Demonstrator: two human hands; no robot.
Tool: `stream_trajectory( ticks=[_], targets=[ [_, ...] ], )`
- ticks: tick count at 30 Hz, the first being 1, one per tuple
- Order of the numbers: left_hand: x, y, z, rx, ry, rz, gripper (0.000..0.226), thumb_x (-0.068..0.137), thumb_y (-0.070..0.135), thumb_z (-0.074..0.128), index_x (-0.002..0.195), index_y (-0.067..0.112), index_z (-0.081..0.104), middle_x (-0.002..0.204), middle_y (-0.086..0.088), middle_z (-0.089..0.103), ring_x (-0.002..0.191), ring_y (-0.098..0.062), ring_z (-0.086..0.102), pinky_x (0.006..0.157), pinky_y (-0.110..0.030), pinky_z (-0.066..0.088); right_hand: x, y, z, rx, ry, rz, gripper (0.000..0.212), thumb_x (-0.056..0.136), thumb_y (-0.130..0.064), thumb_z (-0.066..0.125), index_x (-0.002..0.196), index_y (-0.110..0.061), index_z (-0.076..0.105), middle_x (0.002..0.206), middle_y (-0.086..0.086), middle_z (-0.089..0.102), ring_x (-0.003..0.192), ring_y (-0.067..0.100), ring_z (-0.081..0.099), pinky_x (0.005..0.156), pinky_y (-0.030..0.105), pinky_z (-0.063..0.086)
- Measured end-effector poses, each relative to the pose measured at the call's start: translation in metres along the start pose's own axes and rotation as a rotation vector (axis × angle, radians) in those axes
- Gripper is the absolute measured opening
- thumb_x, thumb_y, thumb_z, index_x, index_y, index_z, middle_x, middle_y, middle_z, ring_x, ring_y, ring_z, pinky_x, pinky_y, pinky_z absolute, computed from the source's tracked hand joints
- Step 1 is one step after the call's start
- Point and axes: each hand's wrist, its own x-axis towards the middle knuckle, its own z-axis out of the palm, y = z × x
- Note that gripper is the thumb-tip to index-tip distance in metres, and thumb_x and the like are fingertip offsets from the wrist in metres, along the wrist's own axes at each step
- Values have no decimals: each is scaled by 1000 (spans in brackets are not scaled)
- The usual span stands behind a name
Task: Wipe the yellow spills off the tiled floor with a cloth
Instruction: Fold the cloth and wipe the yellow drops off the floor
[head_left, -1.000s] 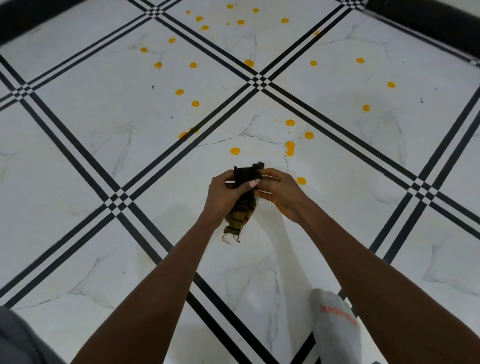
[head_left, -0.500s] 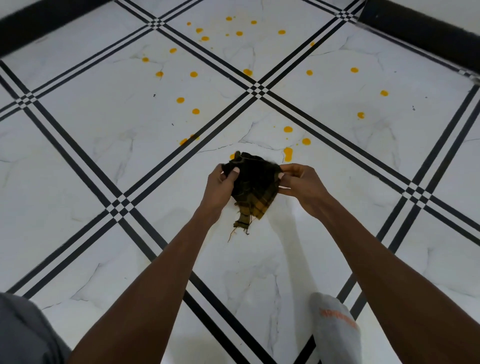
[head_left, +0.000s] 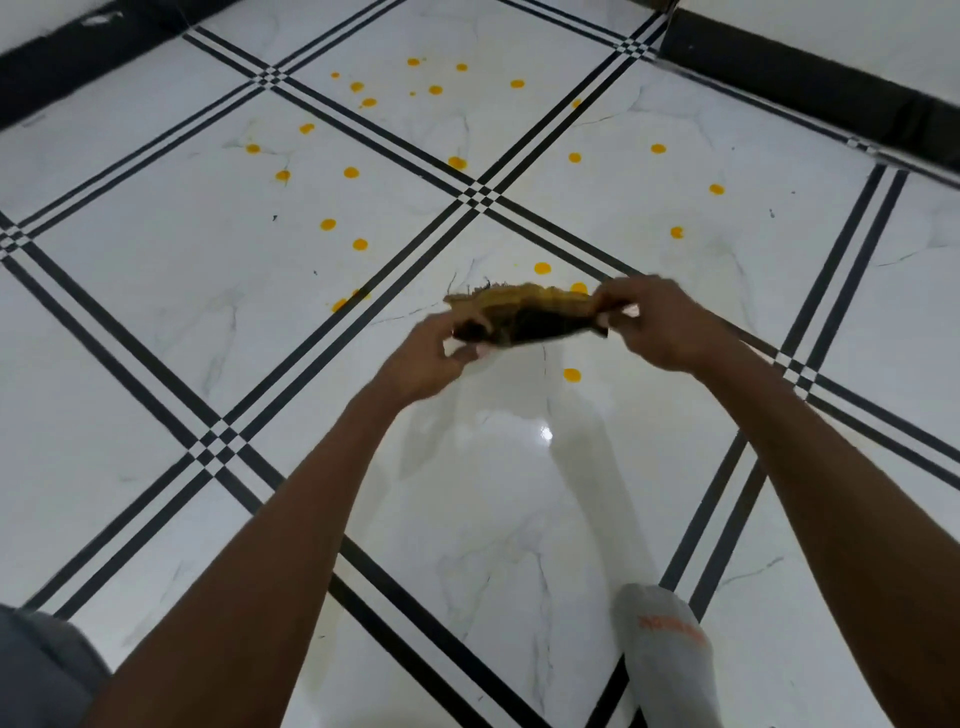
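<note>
At the far left edge a patch of grey clothing (head_left: 36, 670) filled the lower corner, and the tiled floor (head_left: 130, 322) spread out white and marble-veined, crossed by diagonal bands of triple black lines. The person's left hand (head_left: 423, 358) was closed on the lower left corner of the cloth (head_left: 524, 317), thumb and fingers pinched together over the fabric. The cloth was held in the air above the floor, stretched between both hands, with its long axis running roughly left to right and tilted slightly, the right end a little higher than the left. It looked dark, brown to black, with mustard-yellow checks and a frayed, threadbare fringe along its upper left edge; motion blur hid the finer weave. The yellow spills (head_left: 542, 268) dotted the tiles beyond the cloth as many small round drops, with one drop nearer the person, below the cloth's right half. The right hand (head_left: 660, 325) gripped the cloth's right end, fingers curled shut around it. Lower right, a foot in a grey sock (head_left: 667, 654) with orange lettering rested on the floor.
</note>
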Motion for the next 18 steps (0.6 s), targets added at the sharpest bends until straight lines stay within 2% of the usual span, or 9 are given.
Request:
stream_trajectory(
  ticks=[2, 3, 5, 6, 8, 10, 12, 14, 18],
  targets=[
    [-14, -21, 18, 87, -159, -20, 23, 90, 6, 73, 109, 20, 74, 116, -2, 74, 112, -19, 68, 105, -43, 52, -6, 16, 17, -246, -297, 59, 24, 93, 1, 65, 105, -12, 80, 105, 6, 74, 103, 26, 69, 86, 27, 48],
    [-20, -31, 26, 100, -201, -41, 28, 89, -1, 71, 109, 19, 74, 118, -2, 73, 114, -20, 67, 103, -41, 51, -8, 22, 28, -346, -456, 111, 21, 93, -1, 68, 106, -12, 81, 107, 6, 74, 106, 29, 69, 89, 30, 51],
    [-31, -49, 37, 108, -175, -88, 35, 90, -11, 64, 113, 13, 74, 122, -5, 71, 117, -22, 63, 99, -38, 50, -9, 29, 53, -436, -562, 167, 15, 92, -11, 72, 106, -12, 79, 112, 8, 74, 105, 28, 69, 89, 36, 56],
    [-35, -56, 39, 128, -114, -108, 36, 90, -12, 61, 115, 11, 73, 123, -6, 70, 117, -23, 63, 99, -37, 49, -8, 28, 65, -429, -500, 168, 15, 94, -18, 72, 107, -11, 76, 113, 10, 72, 102, 28, 68, 85, 37, 54],
    [-41, -70, 37, 228, 65, -145, 27, 94, -3, 62, 115, 12, 71, 121, -7, 69, 116, -24, 62, 101, -39, 50, 0, 27, 94, -338, -248, 111, 26, 100, -32, 64, 114, -10, 68, 114, 12, 65, 103, 31, 65, 82, 37, 50],
    [-45, -80, 31, 341, 188, -194, 20, 97, 7, 63, 117, 11, 68, 123, -9, 67, 119, -28, 59, 102, -41, 49, 10, 26, 126, -262, -100, 9, 42, 104, -41, 57, 134, -12, 62, 135, 15, 59, 127, 36, 57, 101, 45, 50],
    [-46, -91, 25, 419, 244, -234, 23, 99, 10, 62, 121, 8, 66, 130, -13, 62, 124, -33, 54, 101, -43, 47, 15, 31, 157, -327, -161, -28, 62, 106, -53, 47, 158, -18, 42, 168, 15, 30, 157, 38, 26, 125, 60, 27],
    [-44, -103, 22, 481, 288, -256, 25, 100, 12, 61, 124, 6, 63, 133, -15, 58, 124, -37, 52, 101, -48, 48, 10, 45, 185, -390, -207, -51, 73, 106, -62, 33, 167, -25, 18, 177, 8, 2, 164, 33, -1, 129, 66, 6],
    [-35, -129, 23, 588, 400, -250, 32, 103, 21, 56, 130, 4, 58, 139, -17, 54, 131, -39, 49, 105, -55, 48, -23, 83, 188, -459, -78, -145, 71, 106, -68, 22, 167, -34, 13, 178, -4, 2, 165, 23, 2, 127, 70, 0]
  ],
)
